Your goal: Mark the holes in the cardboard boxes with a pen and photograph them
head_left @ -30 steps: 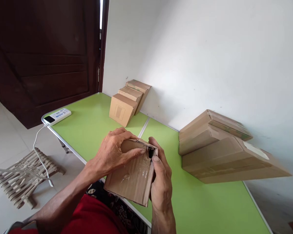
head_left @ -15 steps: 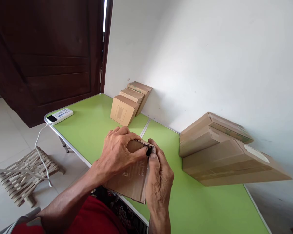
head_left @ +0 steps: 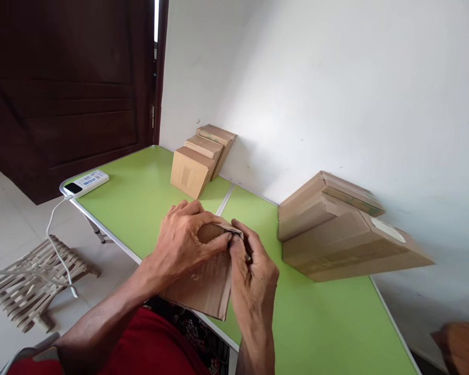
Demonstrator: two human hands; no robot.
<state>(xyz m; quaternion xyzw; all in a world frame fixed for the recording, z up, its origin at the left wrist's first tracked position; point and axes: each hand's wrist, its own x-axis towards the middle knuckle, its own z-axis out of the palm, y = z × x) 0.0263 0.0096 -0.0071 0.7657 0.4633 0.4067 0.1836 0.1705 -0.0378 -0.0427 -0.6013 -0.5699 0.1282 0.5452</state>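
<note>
A small brown cardboard box (head_left: pixel 203 286) is held tilted over the front edge of the green table (head_left: pixel 308 323). My left hand (head_left: pixel 187 234) grips its upper left side, fingers behind and thumb on the top corner. Closed round the right side is my right hand (head_left: pixel 254 271), its thumb pressed at the same corner beside the left thumb. A folded flap edge shows between the two hands. The inside of the box is hidden.
Several cardboard boxes lean on the wall: smaller ones (head_left: pixel 191 172) at the back, larger ones (head_left: pixel 336 245) to the right. A white device (head_left: pixel 88 183) with a cable lies at the table's left end. A woven stool (head_left: pixel 35 281) stands on the floor.
The right thumb has moved up to the box corner, and the dark gap seen there is now covered. The view has shifted slightly to the right.
</note>
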